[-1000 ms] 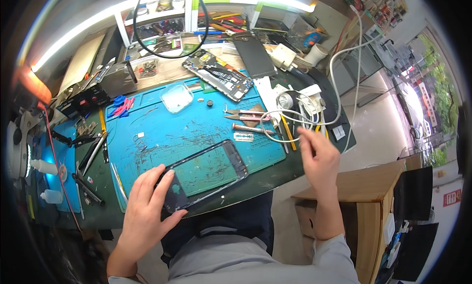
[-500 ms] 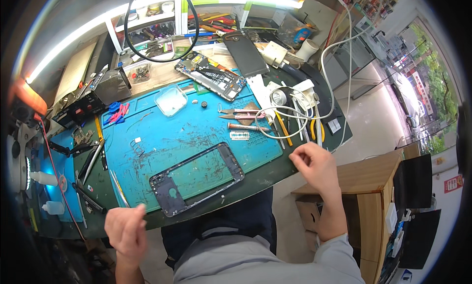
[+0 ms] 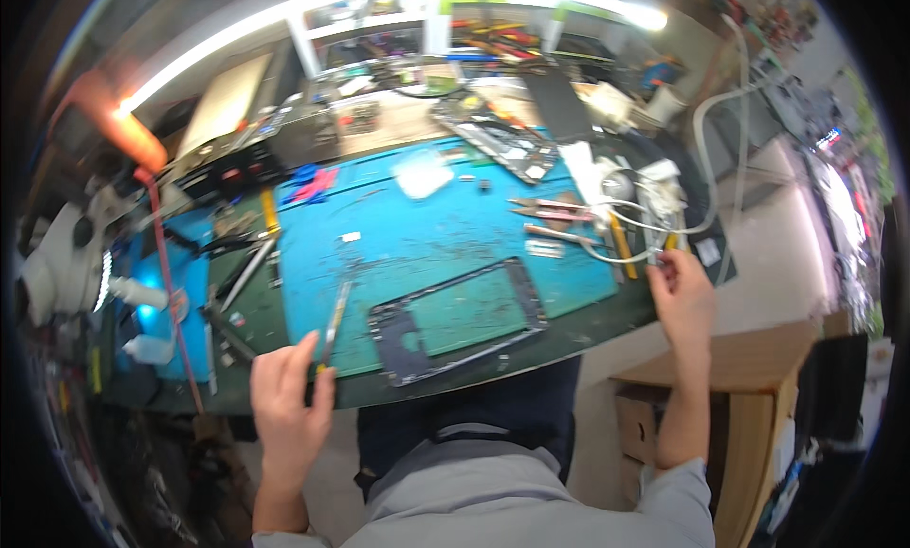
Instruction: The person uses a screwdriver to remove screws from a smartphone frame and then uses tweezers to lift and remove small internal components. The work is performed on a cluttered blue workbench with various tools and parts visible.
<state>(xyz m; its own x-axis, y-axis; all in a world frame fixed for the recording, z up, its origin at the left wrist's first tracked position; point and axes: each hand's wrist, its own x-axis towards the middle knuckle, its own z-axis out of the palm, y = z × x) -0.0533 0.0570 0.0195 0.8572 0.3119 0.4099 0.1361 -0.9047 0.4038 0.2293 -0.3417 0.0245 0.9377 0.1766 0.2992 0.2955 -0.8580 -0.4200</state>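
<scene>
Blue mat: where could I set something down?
The middle of the mat looks bare, between the whitish tray, phone frame and the slim tool in the left hand. Its right side is crowded: pinkish tool, white cable.

This place looks like a small workshop for repairing phones: a blue work mat (image 3: 436, 230) carries a bare phone frame (image 3: 400, 347), an opened phone (image 3: 512, 148) lies behind, and shelves (image 3: 370, 28) hold many tools (image 3: 498, 42).

Open room is left mid-frame over the blue mat (image 3: 427, 240), bounded below by a phone frame (image 3: 394, 341), at right by white cable (image 3: 702, 150).
</scene>
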